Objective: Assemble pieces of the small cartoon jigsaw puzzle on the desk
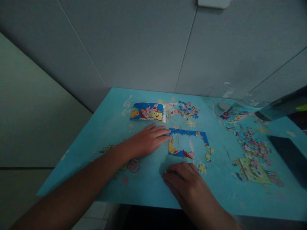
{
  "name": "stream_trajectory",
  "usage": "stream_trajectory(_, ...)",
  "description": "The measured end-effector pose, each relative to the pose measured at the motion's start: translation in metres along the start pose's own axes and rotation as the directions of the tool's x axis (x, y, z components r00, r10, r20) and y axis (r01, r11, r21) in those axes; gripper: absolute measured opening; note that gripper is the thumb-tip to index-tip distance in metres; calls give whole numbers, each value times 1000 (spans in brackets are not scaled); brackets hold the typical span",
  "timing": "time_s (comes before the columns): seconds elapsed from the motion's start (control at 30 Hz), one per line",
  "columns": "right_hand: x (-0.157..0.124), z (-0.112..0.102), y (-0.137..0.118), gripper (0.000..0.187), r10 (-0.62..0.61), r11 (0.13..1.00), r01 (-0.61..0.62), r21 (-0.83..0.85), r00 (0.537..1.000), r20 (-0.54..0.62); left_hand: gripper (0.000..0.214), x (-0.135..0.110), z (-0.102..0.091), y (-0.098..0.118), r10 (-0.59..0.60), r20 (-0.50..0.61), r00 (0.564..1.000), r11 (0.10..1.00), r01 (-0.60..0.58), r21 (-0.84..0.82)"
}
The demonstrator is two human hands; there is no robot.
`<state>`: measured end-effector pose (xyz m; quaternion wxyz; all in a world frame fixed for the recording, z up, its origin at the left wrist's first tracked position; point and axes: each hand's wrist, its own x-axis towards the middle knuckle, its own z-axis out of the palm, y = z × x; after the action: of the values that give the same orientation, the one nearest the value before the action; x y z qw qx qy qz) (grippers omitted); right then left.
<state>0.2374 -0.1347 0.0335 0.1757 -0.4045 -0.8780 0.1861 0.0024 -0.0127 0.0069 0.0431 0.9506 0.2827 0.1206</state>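
Right hand [187, 181]: curled; contents cannot be determined. Left hand [151, 139]: released, extended, touching the left side of the incomplete puzzle border [184, 131] on the bench [144, 188], apparently to prevent shifting.

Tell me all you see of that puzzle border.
The puzzle border is a thin, cardboard-looking outline, mostly blue, with yellow at lower left and red along the bottom. It lies flat on the turquoise table, its middle unfilled, a gap at lower right. The left hand appears to touch its left side.
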Motion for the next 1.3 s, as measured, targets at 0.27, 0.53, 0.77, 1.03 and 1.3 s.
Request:
stream_trajectory(0.27,0,-1,7,25,29,998,-24,50,994,-103,45,1,-1,0,-1,8,1000,1000,1,-1)
stream_trajectory(0.53,0,-2,8,25,34,997,-26,74,995,-98,45,1,0,0,3,0,1000,1000,-3,-2)
stream_trajectory(0.77,2,-8,7,30,59,993,-49,103,993,-99,45,0,-1,-1,-14,17,1000,1000,14,-22)
stream_trajectory(1.03,-3,-8,9,22,98,993,-89,72,986,-136,45,1,1,-1,3,-1,1000,1000,-3,-4)
stream_trajectory(1.3,2,-4,5,13,158,987,-154,49,983,-94,45,0,1,-1,1,-16,1000,1000,-2,-21)
